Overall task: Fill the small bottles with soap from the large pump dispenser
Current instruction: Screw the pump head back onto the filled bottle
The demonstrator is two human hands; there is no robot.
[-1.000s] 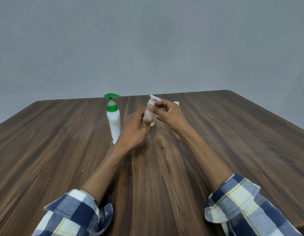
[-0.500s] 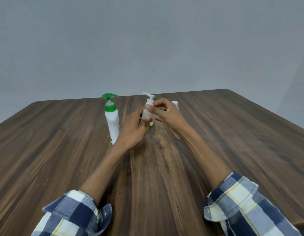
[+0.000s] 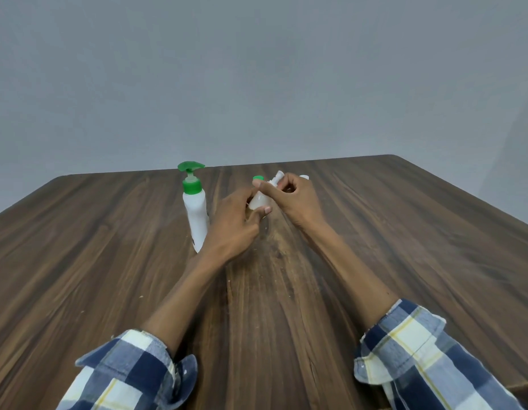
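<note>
The large white dispenser (image 3: 196, 216) with a green pump head stands left of centre on the wooden table (image 3: 109, 261). Just to its right my left hand (image 3: 233, 226) grips the body of a small white bottle (image 3: 258, 201), tilted. My right hand (image 3: 292, 199) pinches that bottle's white pump top (image 3: 277, 176). A green-capped small bottle (image 3: 257, 178) peeks out behind my fingers, mostly hidden. Another small white bottle (image 3: 304, 177) shows only its top behind my right hand.
The dark wooden table stretches wide on both sides, its far edge just behind the bottles. A plain grey wall rises beyond it. My plaid sleeves sit near the front edge.
The small bottle in my hands has tilted, and its pump top has turned and dropped under my right fingers. The green cap behind it has come into view. The large dispenser has not moved.
</note>
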